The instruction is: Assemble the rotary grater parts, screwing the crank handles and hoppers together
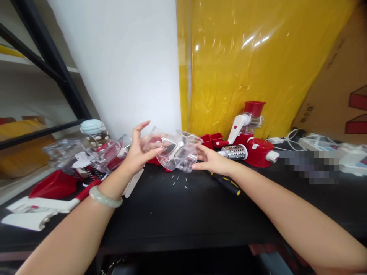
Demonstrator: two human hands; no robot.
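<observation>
A clear plastic housing [185, 154] with a white piece in it is just above the black table [172, 217], between my hands. My right hand [210, 158] grips its right side with fingers and thumb. At its left side, my left hand [139, 151] has its fingers spread and index finger raised; whether it touches the plastic I cannot tell. Several small screws [178, 178] lie on the table below. A black and yellow screwdriver handle [229, 185] lies under my right wrist, its tip hidden.
At right stand a red and white rotary grater [255, 143], a metal grating drum [236, 152] and white power strips [321, 143]. Clear housings [65, 151], a red scoop-like part [54, 185] and white parts [37, 210] crowd the left. A cardboard box [329, 84] leans behind.
</observation>
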